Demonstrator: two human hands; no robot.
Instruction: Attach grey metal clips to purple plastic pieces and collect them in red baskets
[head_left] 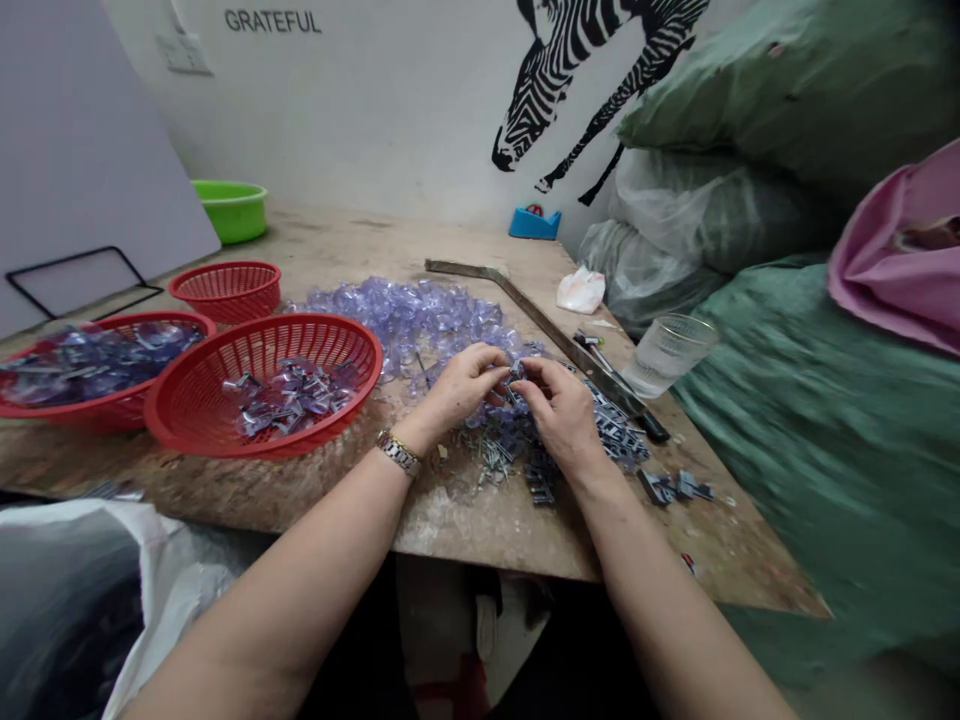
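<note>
My left hand (466, 388), with a metal watch on its wrist, is closed in a pinch over the table. Close by on the right, my right hand (561, 412) pinches too, and the fingertips of both nearly meet at a small clear-and-grey plastic part (516, 372). The fingers partly cover that part. Behind the hands spreads a heap of clear purplish plastic pieces (409, 312). Small metal pins or screws (495, 458) lie below the hands. Dark grey plastic parts (619, 435) are piled beside and beyond my right hand.
Left stand a large red basket (358, 352) holding assembled-looking pieces, another filled red basket (135, 408) and a smaller one (225, 290). A bent metal bar (525, 305) crosses the table near a glass of water (667, 355). Green sacks (810, 420) crowd the right edge.
</note>
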